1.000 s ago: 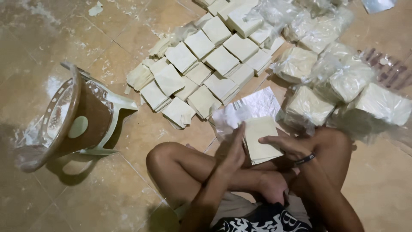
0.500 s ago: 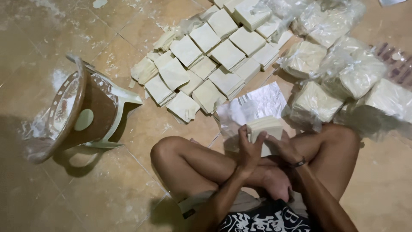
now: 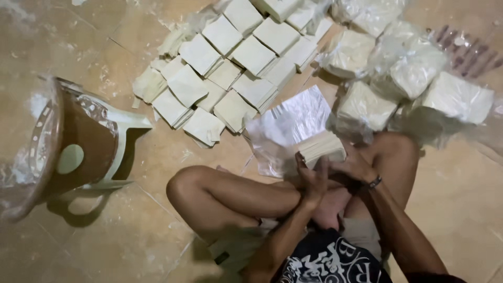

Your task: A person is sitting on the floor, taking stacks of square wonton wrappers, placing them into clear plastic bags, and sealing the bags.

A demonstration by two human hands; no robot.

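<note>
**Stack squared up at the bag's mouth**

Now I've got both hands clasped on the cream paper stack point(image 3: 322, 147), left hand point(image 3: 310, 178) gripping its near edge, right hand point(image 3: 352, 169) bracing the side, just above my crossed legs. Best I keep the edges flush and feed it level into the clear plastic bag point(image 3: 291, 126) touching it. Loose cream packets point(image 3: 230, 63) lie fanned beyond; bagged bundles point(image 3: 414, 68) sit right, an overturned stool point(image 3: 78, 152) left.
</note>
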